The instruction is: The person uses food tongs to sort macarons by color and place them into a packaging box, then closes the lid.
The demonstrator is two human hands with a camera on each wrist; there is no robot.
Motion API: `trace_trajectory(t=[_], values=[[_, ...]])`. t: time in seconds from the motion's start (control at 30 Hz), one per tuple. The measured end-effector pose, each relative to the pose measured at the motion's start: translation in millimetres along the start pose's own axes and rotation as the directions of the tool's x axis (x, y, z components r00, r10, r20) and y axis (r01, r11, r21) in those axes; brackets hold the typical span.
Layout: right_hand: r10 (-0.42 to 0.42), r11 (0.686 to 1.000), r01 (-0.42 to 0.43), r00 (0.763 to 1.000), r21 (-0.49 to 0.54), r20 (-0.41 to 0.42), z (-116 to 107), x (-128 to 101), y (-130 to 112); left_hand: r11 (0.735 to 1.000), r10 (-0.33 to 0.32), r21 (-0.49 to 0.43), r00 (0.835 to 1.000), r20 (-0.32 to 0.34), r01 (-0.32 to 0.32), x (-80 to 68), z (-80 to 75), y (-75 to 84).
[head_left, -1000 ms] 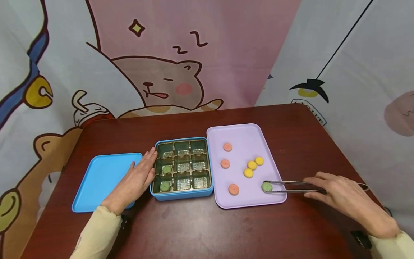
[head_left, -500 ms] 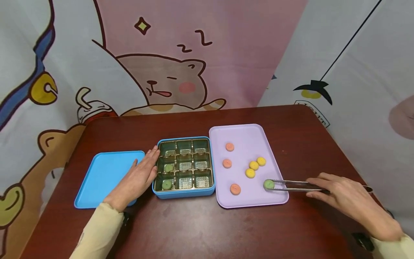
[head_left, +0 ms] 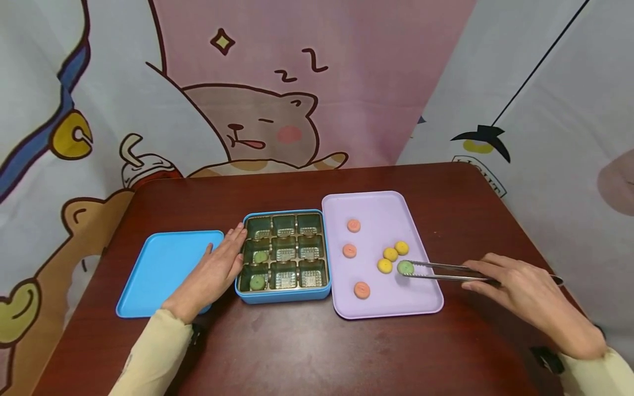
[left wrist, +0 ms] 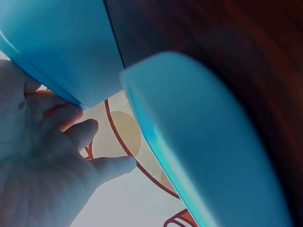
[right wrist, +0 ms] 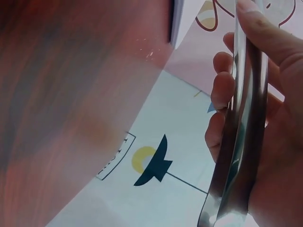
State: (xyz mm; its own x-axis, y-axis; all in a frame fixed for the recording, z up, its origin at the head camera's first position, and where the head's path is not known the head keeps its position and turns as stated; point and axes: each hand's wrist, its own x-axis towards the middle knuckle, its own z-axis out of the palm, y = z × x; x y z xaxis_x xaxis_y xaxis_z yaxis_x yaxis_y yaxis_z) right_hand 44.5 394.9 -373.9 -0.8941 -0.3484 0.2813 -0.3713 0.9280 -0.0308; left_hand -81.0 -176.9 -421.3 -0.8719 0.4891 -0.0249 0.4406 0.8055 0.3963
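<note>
My right hand (head_left: 520, 294) grips metal tongs (head_left: 446, 271), their tips on either side of a round green piece (head_left: 405, 268) above or on the lilac tray (head_left: 416, 302); whether it touches the tray I cannot tell. In the right wrist view, fingers and thumb wrap round the tongs (right wrist: 241, 118). My left hand (head_left: 210, 272) lies with straight fingers against the left side of a blue box (head_left: 282, 298). This box holds a gold insert of several square compartments. Two green pieces sit in its left column, one in the middle row (head_left: 260, 257), one in the front (head_left: 257, 282).
Three yellow pieces (head_left: 390, 254) lie in a slanting row on the tray, close beside the tong tips. Three orange pieces (head_left: 349, 251) are spread along its left side. A flat blue lid (head_left: 163, 269) lies left of the box, partly under my left forearm. A printed cloth hangs behind the table.
The tongs have narrowed onto the green piece and carried it away from the tray's front right corner, towards the yellow pieces. My left hand stays at the box; the view has shifted slightly.
</note>
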Motion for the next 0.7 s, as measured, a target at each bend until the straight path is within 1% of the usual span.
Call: trace_trajectory(t=[0.27, 0.5, 0.7], values=[[0.001, 1.0, -0.001, 1.0, 0.009, -0.019, 1, 14, -7, 1.0, -0.004, 0.003, 1.0, 0.002, 0.004, -1.0, 1.0, 1.9], [-0.027, 0.999, 0.029, 0.998, 0.033, -0.065, 3, 29, -11, 1.0, -0.002, 0.009, 1.0, -0.008, 0.002, -0.8, 1.3, 2.5], [-0.033, 0.998, 0.036, 0.997, 0.049, -0.068, 4, 40, -15, 1.0, 0.0, 0.013, 1.0, -0.015, 0.0, -2.0, 1.8, 2.3]])
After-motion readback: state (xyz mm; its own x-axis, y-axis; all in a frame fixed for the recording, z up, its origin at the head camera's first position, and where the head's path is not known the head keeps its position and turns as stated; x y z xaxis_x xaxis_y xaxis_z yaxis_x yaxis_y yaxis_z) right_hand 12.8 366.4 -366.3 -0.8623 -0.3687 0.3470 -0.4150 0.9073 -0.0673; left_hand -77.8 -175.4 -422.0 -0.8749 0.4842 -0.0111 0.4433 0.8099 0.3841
